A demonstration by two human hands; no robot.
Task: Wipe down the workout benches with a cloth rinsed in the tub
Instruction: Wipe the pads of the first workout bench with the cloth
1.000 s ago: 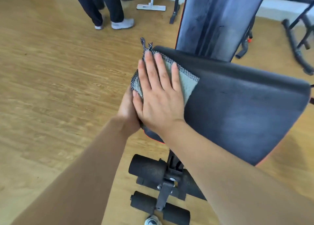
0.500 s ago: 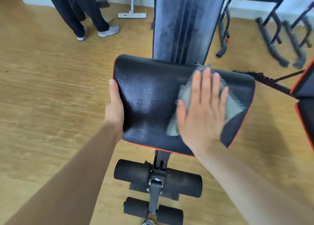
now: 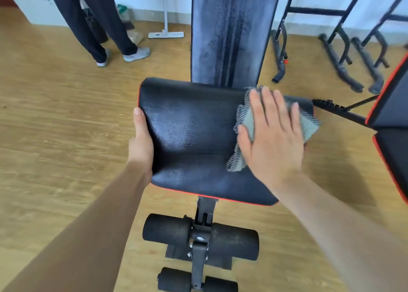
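Cloth point(image 3: 309, 126) slid rightward under flat right hand point(image 3: 273, 137); left hand point(image 3: 141, 142) grips the bench point(image 3: 194, 135), which runs straight away.

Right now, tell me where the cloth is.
Head view: the cloth lies on the right end of the seat pad, flat under the right hand, near the backrest.

Found the cloth point(image 3: 309, 126) at three o'clock on the seat pad point(image 3: 194, 132), under the right hand point(image 3: 273, 137); left hand point(image 3: 141, 141) at nine on its edge; backrest point(image 3: 229, 33) at twelve, foam rollers point(image 3: 167, 230) at six.
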